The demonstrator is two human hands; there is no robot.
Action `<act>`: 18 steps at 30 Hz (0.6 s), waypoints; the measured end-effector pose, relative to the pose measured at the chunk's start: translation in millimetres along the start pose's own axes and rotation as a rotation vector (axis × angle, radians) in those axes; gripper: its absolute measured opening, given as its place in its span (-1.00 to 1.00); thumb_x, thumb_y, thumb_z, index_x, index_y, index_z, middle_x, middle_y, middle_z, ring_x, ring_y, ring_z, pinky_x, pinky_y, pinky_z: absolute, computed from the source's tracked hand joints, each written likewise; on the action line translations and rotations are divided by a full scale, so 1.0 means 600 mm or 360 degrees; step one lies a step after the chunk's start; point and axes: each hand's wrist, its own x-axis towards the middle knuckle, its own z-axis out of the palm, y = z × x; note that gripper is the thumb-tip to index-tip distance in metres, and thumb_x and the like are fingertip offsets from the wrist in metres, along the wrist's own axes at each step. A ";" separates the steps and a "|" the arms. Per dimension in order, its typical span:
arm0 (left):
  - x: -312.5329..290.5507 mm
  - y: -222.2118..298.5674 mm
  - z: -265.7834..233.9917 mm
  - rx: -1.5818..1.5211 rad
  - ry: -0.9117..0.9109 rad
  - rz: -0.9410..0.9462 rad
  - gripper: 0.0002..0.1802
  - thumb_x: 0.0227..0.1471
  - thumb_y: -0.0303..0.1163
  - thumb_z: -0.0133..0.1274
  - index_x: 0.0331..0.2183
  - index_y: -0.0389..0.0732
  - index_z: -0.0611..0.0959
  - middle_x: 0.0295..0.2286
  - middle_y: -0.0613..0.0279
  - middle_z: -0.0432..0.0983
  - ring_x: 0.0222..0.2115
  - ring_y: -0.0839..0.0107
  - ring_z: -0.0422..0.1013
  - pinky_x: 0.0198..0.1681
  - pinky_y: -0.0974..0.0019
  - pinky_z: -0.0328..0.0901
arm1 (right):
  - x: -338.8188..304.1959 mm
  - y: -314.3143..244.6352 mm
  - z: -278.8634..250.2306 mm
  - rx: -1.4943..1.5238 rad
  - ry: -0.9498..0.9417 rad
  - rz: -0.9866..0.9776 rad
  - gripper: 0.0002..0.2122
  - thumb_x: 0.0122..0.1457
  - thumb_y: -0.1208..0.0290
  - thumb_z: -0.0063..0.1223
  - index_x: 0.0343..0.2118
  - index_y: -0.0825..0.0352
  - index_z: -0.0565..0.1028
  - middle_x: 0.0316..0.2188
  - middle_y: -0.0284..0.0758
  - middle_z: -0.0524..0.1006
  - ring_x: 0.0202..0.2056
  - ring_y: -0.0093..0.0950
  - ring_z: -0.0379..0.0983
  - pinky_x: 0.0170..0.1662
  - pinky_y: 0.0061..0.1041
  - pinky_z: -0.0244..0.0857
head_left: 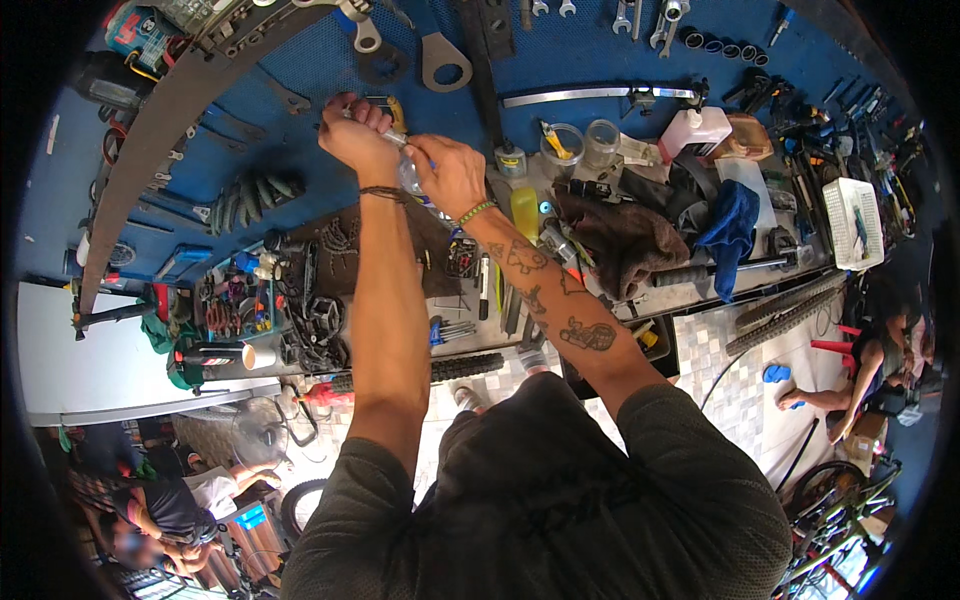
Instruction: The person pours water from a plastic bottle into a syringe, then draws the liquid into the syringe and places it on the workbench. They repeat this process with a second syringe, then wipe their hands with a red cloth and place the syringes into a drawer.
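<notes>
Both my arms reach up over the workbench [480,330] to the blue tool wall [320,60]. My left hand [357,133] is closed round a slim, pale, tube-like thing [396,137], whose exact kind I cannot make out. At its other end, the fingers of my right hand [449,172] are closed and pinch it. A clear plastic container [409,178] shows between my wrists, partly hidden by my right hand. Just behind my hands is a yellow handle [397,112]. To the right of my right hand stands a small white bottle [510,160].
Clear jars [602,142], a pink-filled jug [692,135], a brown cloth [625,235] and a blue cloth [733,235] crowd the bench's right side. A white basket [853,224] stands beyond. Tyres [790,312] lie along the bench edge. Other people sit at lower left and far right.
</notes>
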 end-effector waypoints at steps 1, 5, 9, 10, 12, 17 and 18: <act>-0.019 -0.007 0.023 0.0216 0.0102 0.0232 -0.75 0.31 -0.25 -0.06 -0.30 -0.24 0.53 -0.62 0.32 0.26 -0.66 0.50 0.19 -0.62 0.35 0.09 | 0.002 0.003 0.001 0.0009 0.0040 -0.0030 -0.85 0.26 0.35 0.16 -0.27 0.32 0.65 -0.32 -0.14 0.67 -0.29 -0.05 0.61 -0.28 -0.13 0.46; -0.059 -0.033 0.062 0.0864 0.0395 0.0892 -0.70 0.44 -0.26 -0.14 -0.25 -0.29 0.50 -0.59 0.31 0.28 -0.64 0.49 0.21 -0.62 0.32 0.14 | 0.000 0.016 -0.004 -0.0141 -0.0047 -0.0022 -0.86 0.25 0.36 0.16 -0.26 0.30 0.65 -0.35 -0.15 0.66 -0.31 -0.05 0.60 -0.29 -0.14 0.45; -0.014 -0.013 0.024 0.0327 0.0448 0.0342 -0.65 0.45 -0.18 -0.08 -0.25 -0.31 0.48 -0.53 0.30 0.31 -0.61 0.51 0.21 -0.60 0.34 0.14 | -0.001 0.007 0.000 -0.0030 -0.0029 -0.0049 -0.86 0.26 0.36 0.16 -0.24 0.29 0.65 -0.35 -0.16 0.65 -0.32 -0.05 0.60 -0.29 -0.14 0.46; -0.015 -0.017 0.022 0.0425 0.0363 0.0374 -0.63 0.45 -0.14 -0.07 -0.22 -0.30 0.49 -0.52 0.31 0.33 -0.59 0.50 0.23 -0.57 0.36 0.16 | -0.001 0.006 -0.001 0.0023 -0.0034 -0.0027 -0.86 0.26 0.36 0.16 -0.24 0.29 0.65 -0.36 -0.16 0.65 -0.33 -0.05 0.60 -0.29 -0.14 0.46; -0.023 -0.012 0.015 0.0616 0.0195 0.0447 -0.58 0.44 -0.06 -0.04 -0.17 -0.29 0.50 -0.51 0.34 0.37 -0.56 0.49 0.27 -0.52 0.40 0.21 | 0.000 0.008 -0.004 0.0023 -0.0105 0.0020 -0.84 0.27 0.32 0.17 -0.26 0.29 0.67 -0.34 -0.14 0.67 -0.32 -0.06 0.61 -0.28 -0.14 0.46; 0.004 0.048 0.002 0.0510 -0.0085 0.0711 -0.53 0.44 0.00 -0.02 -0.24 -0.28 0.47 -0.58 0.39 0.26 -0.59 0.53 0.21 -0.55 0.38 0.15 | 0.015 0.020 -0.028 0.0101 -0.0138 0.0090 -0.80 0.30 0.23 0.17 -0.28 0.25 0.69 -0.32 -0.15 0.69 -0.28 -0.09 0.63 -0.27 -0.14 0.47; 0.000 0.050 0.013 0.0588 -0.0150 0.0715 -0.52 0.44 0.01 -0.02 -0.23 -0.29 0.47 -0.57 0.38 0.26 -0.58 0.52 0.22 -0.52 0.37 0.18 | 0.015 0.019 -0.029 0.0075 -0.0201 0.0137 -0.80 0.30 0.21 0.17 -0.27 0.22 0.69 -0.34 -0.16 0.69 -0.29 -0.10 0.63 -0.26 -0.14 0.47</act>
